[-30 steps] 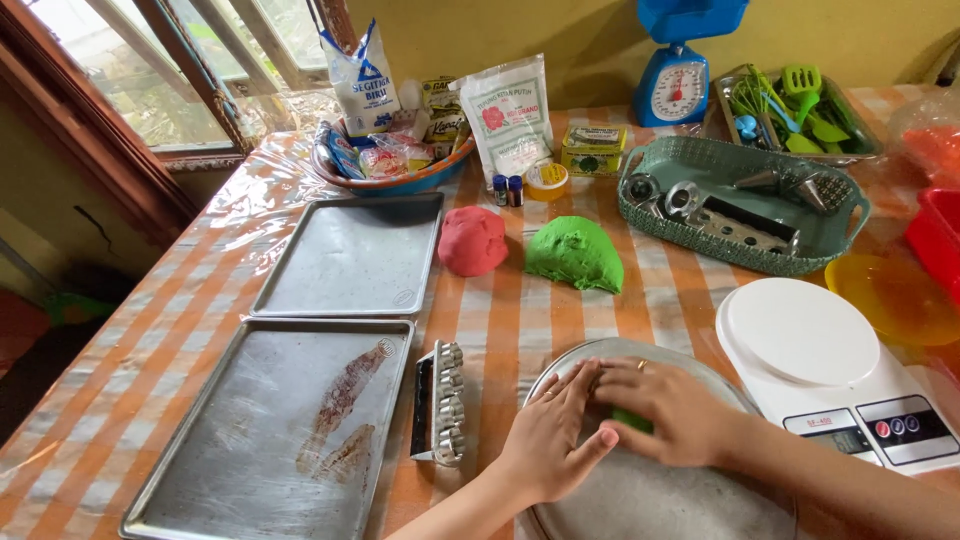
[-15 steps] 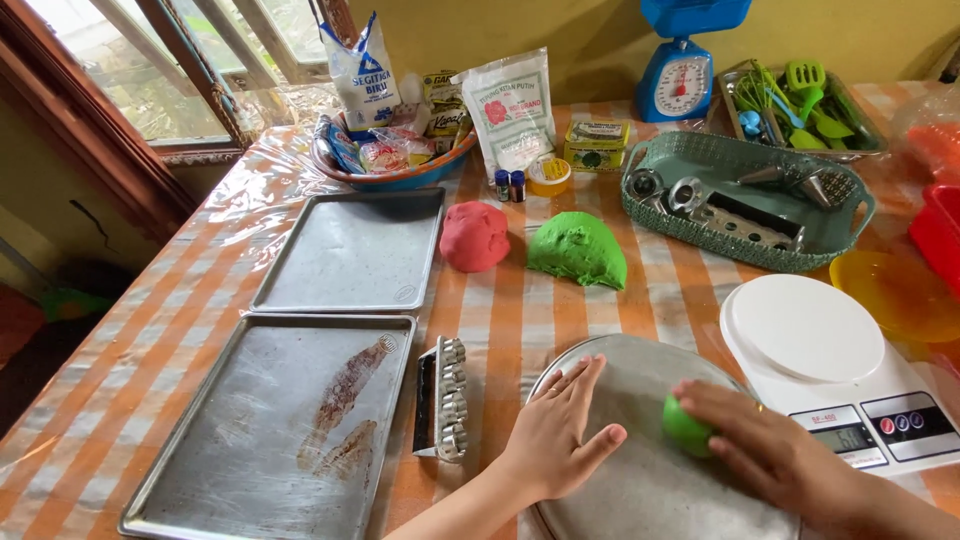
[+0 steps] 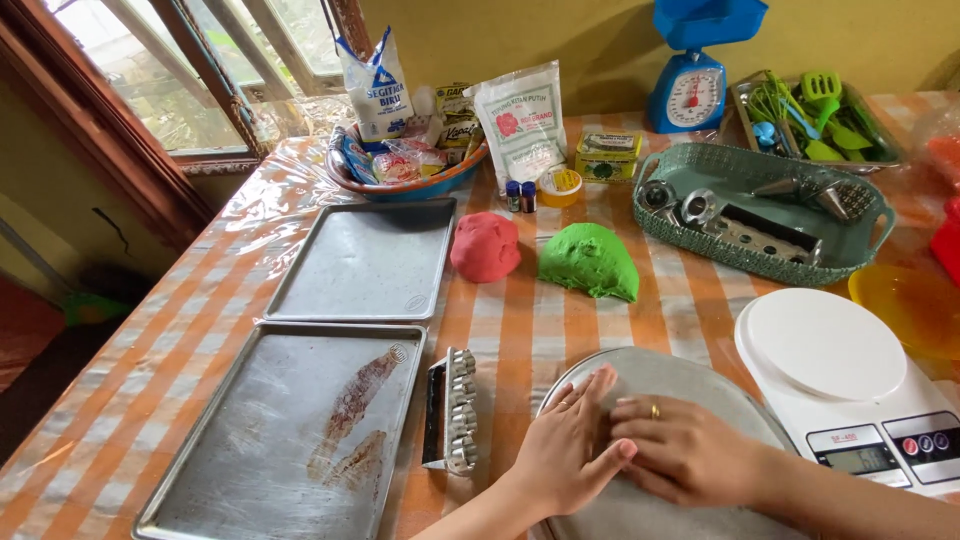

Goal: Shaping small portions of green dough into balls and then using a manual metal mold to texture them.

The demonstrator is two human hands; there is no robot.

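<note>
Checked table (image 3: 520,340) | left hand (image 3: 565,455), right hand (image 3: 690,455) flat, fingers overlapping on round metal tray (image 3: 680,375) at 6 o'clock; anything beneath hidden | green dough (image 3: 590,260), red dough (image 3: 485,245) at 12 o'clock, mostly unused | baking trays (image 3: 300,440) bare

Head camera, single view: looks steeply down, close over table (image 3: 520,330).

I have both hands pressed flat, palms down, on the round metal tray (image 3: 690,375), the left hand (image 3: 565,455) with fingers spread, the right hand (image 3: 690,460) laid just beside it, fingertips overlapping the left's.
</note>
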